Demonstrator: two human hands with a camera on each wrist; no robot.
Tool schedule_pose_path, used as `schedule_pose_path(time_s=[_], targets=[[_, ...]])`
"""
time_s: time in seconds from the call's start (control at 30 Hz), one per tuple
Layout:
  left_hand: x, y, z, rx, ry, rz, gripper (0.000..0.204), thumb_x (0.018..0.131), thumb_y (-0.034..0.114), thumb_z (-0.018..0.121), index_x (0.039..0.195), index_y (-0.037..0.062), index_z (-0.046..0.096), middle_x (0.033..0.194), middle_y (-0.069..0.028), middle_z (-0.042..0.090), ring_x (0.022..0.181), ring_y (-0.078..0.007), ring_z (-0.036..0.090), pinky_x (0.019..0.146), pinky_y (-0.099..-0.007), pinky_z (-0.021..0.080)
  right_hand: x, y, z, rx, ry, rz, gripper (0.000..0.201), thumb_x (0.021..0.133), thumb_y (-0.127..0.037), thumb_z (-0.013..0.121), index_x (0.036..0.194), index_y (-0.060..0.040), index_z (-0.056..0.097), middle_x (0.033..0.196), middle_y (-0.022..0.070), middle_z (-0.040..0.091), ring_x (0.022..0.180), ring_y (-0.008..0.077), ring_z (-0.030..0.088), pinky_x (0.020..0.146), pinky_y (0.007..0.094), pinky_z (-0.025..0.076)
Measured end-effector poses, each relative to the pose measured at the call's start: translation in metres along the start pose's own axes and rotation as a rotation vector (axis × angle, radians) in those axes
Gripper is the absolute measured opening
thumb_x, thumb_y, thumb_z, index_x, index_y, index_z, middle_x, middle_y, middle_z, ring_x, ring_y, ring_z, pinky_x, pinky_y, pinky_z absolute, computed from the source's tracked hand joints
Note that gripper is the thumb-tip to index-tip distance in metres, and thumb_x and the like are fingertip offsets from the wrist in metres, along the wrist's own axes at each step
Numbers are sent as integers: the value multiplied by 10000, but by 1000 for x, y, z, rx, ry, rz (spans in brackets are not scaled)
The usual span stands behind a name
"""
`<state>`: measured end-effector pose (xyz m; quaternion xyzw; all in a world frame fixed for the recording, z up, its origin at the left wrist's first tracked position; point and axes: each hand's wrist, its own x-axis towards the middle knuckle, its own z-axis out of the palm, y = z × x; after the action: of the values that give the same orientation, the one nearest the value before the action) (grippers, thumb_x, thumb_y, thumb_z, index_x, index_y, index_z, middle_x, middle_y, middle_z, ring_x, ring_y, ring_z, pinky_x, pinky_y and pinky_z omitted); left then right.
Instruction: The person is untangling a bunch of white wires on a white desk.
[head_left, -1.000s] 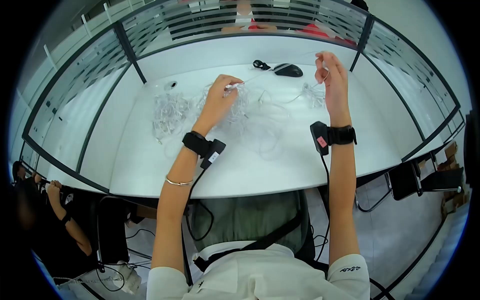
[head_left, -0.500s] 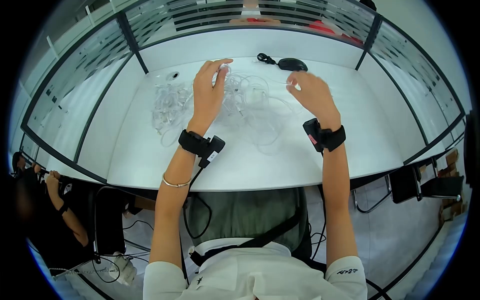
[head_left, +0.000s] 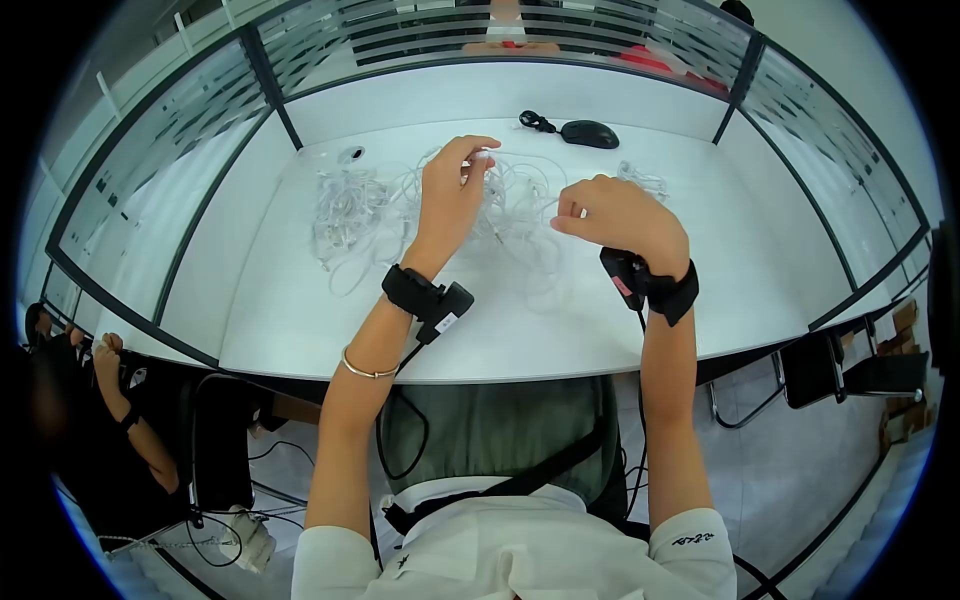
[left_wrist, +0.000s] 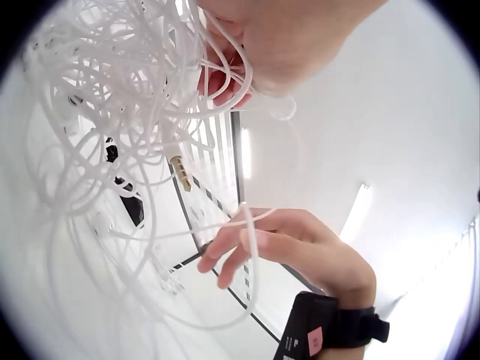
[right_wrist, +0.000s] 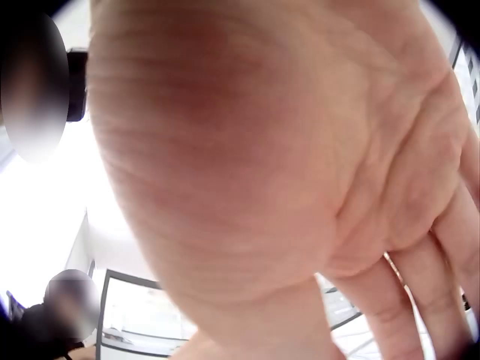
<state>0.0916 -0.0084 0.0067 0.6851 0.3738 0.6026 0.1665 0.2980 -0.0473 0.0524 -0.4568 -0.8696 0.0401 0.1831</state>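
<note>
A tangled pile of thin white earphone cables point(left_wrist: 112, 90) lies along the middle and left of the white desk. My left hand point(head_left: 455, 205) is over this pile, its curled fingers gripping white cable, with loops hanging round them in the left wrist view. Among the strands there, a gold audio plug point(left_wrist: 180, 172) dangles. My right hand point(head_left: 625, 220) hovers to the right of the pile, fingers loosely bent and apart. In the left wrist view a cable loop crosses in front of it; the right wrist view shows mostly its palm point(right_wrist: 247, 172).
A black mouse point(head_left: 590, 134) with its coiled cord sits at the back of the desk. A smaller white cable bundle point(head_left: 642, 180) lies behind my right hand. Low panels with a dark frame point(head_left: 500, 68) enclose the desk. Another person's arm point(head_left: 140, 430) shows at the lower left.
My right hand has come down from the back right, leftward and closer to me; a strand stretched between the hands earlier no longer shows taut. My left hand shifted slightly right, still holding cable.
</note>
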Motion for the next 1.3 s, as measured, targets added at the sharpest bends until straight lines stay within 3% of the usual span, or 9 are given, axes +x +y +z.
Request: schedule_pose_path(time_s=[0.1, 0.37, 0.53, 0.63, 0.8, 0.9, 0.97, 1.1, 1.3], targets=[[-3, 0, 4, 0, -14, 55, 231, 830, -75, 489, 993, 24, 618, 906, -83, 603, 842, -170, 612, 759, -268, 496, 6, -9, -15, 306, -337, 10, 326, 856, -364, 601, 816, -42, 630, 684, 70, 641, 620, 178, 626, 579, 300, 460], [-6, -3, 9, 153, -76, 163, 279, 782, -123, 444, 968, 21, 595, 968, -101, 576, 867, -233, 596, 754, -322, 495, 42, 11, 44, 303, 172, -9, 362, 863, -395, 598, 828, -35, 599, 694, 34, 622, 603, 140, 594, 534, 259, 421], [-7, 5, 9, 74, -71, 142, 285, 764, -107, 506, 997, 31, 594, 1049, -95, 562, 946, -239, 578, 814, -326, 460, 46, 4, 60, 479, 161, -37, 219, 843, -279, 572, 904, -71, 593, 738, 38, 639, 617, 163, 585, 565, 286, 442], [-6, 0, 7, 372, 110, 319, 300, 768, -97, 526, 1025, 44, 588, 1139, -101, 519, 1058, -277, 522, 885, -349, 424, 45, -1, 47, 359, 396, 32, 196, 812, -263, 582, 844, -70, 595, 754, 71, 657, 667, 255, 626, 609, 349, 477], [-11, -13, 4, 592, 100, 179, 441, 824, 177, 622, 1231, 85, 480, 1305, -106, 437, 1220, -300, 390, 1022, -447, 272, 45, 15, 30, 450, 791, 88, 134, 835, -191, 589, 840, -59, 563, 665, 49, 630, 552, 193, 593, 544, 303, 450], [-10, -14, 4, 512, 104, 242, 445, 861, 243, 617, 1235, 50, 472, 1249, -142, 484, 1185, -303, 445, 975, -431, 333, 46, 29, 25, 770, 879, 62, 136, 876, -165, 549, 865, -29, 541, 707, 68, 634, 569, 171, 596, 567, 287, 464], [-13, -8, 3, 78, -128, -67, 462, 887, 309, 601, 1253, 59, 469, 1176, -124, 551, 1092, -271, 539, 915, -379, 409, 47, 40, 21, 1118, 952, -84, 135, 903, -141, 511, 876, -9, 520, 748, 88, 633, 600, 164, 609, 589, 280, 479], [-24, -13, 8, 186, -412, -99, 463, 853, 275, 634, 1234, 62, 480, 1021, -85, 576, 870, -221, 586, 771, -319, 477, 42, 53, 20, 1214, 942, 68, 149, 922, -142, 471, 855, -16, 512, 645, 64, 560, 573, 154, 564, 588, 263, 471], [-21, -18, 6, 453, -425, -93, 280, 794, 181, 693, 1041, 68, 622, 741, -49, 494, 713, -181, 529, 639, -284, 443, 35, 59, 16, 1253, 681, 123, 191, 927, -184, 508, 829, -27, 552, 537, -23, 405, 474, 58, 360, 447, 219, 287]])
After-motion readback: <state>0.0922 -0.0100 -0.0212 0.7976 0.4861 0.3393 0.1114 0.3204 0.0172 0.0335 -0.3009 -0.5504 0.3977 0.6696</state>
